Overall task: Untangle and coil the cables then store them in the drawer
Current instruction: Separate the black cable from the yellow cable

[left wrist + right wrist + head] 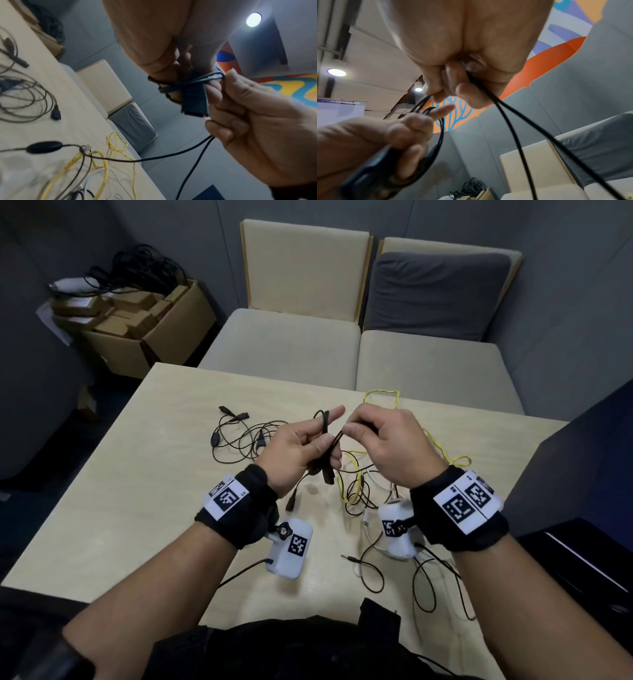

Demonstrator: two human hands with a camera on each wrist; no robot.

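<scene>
Left hand (294,446) grips a thin black cable (325,436) looped over its forefinger. Right hand (383,436) fingers pinch its strand at frame centre, above the pale wood-grain worktop (120,491).

Blurred cable plug (368,174) in left grip (376,142)

Left hand (301,446) holds black cable (325,436) looped over index finger. Right hand (387,436) pinches it. Yellow cable (346,484) on table (137,474)

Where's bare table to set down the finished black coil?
Free: the table left of the left hand, between its left edge and the thin black cable tangle. Crowded: under and right of the right hand, where the yellow cable, white cable and black leads overlap.
</scene>
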